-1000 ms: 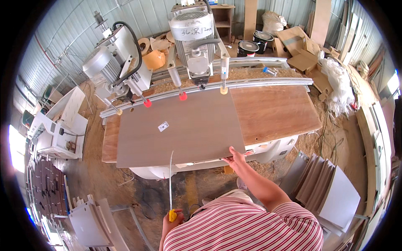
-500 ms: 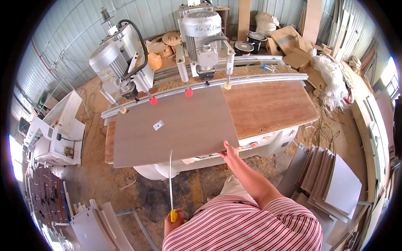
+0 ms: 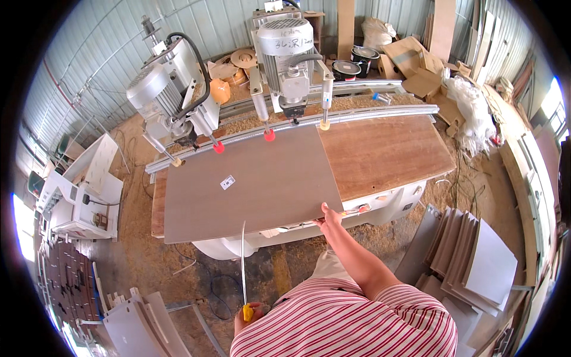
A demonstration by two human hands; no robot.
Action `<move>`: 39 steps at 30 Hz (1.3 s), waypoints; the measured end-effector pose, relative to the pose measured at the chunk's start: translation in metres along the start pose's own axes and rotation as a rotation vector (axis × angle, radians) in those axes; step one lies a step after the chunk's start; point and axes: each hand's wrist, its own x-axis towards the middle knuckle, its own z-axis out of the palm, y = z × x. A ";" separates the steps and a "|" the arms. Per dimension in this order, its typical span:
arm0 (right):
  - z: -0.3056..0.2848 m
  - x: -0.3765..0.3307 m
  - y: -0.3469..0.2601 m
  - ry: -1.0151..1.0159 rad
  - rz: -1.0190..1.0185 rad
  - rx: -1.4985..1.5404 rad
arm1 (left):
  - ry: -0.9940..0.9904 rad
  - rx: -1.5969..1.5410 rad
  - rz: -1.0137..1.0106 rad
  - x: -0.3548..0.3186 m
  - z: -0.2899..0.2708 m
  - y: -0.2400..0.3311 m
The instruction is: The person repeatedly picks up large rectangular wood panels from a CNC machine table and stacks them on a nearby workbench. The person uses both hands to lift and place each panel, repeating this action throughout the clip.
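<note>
A large flat brown-grey board [image 3: 267,184] lies on the wooden top [image 3: 386,154] of a drilling machine, with a small white label [image 3: 227,182] on its face. At the board's near right corner, my right hand [image 3: 328,220] grips the edge, thumb on top and fingers underneath. Low in the picture, my left hand [image 3: 241,321] is closed round a yellow tape measure [image 3: 247,312]. Its thin metal blade [image 3: 242,262] sticks out toward the board's near edge; I cannot tell whether its tip touches.
Two drill motors [image 3: 286,44] and red-tipped clamps [image 3: 269,135] stand over the board's far edge, along a metal rail [image 3: 380,111]. Stacked panels [image 3: 458,250] lean at the right, more panels [image 3: 134,327] at lower left. Cardboard [image 3: 410,56] and plastic wrap [image 3: 470,113] lie far right.
The view has shifted slightly, so the machine and board sit a little lower and to the right. Both hands keep their holds, and the blade remains extended.
</note>
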 end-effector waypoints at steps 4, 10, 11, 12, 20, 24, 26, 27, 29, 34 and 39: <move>0.000 -0.006 -0.001 -0.034 -0.005 -0.014 | -0.058 -0.047 -0.023 0.008 0.003 0.010; 0.001 -0.005 0.001 -0.026 -0.053 -0.069 | -0.056 0.221 0.185 0.027 0.012 0.004; 0.002 -0.008 0.001 -0.026 -0.071 -0.082 | -0.062 0.249 0.188 0.030 0.014 0.006; 0.001 -0.006 0.001 -0.034 -0.073 -0.083 | -0.070 0.277 0.193 0.032 0.017 0.007; -0.008 0.014 0.000 -0.107 0.004 -0.092 | -0.041 0.437 0.218 0.030 0.044 0.020; -0.008 -0.003 -0.003 -0.142 -0.002 -0.108 | -0.018 0.537 0.207 0.029 0.051 0.025; -0.008 -0.014 -0.007 -0.149 0.007 -0.141 | -0.010 0.539 0.178 0.021 0.060 0.031; -0.013 -0.012 -0.009 -0.211 0.030 -0.143 | -0.011 0.539 0.163 0.016 0.066 0.035; -0.026 -0.006 -0.016 -0.334 0.077 -0.146 | -0.059 0.520 0.138 0.010 0.075 0.045; -0.060 0.007 -0.040 -0.455 0.042 -0.211 | 0.054 0.308 0.001 0.011 0.072 0.035; -0.078 0.018 -0.080 -0.582 0.077 -0.296 | 0.002 0.065 -0.165 0.010 0.059 0.034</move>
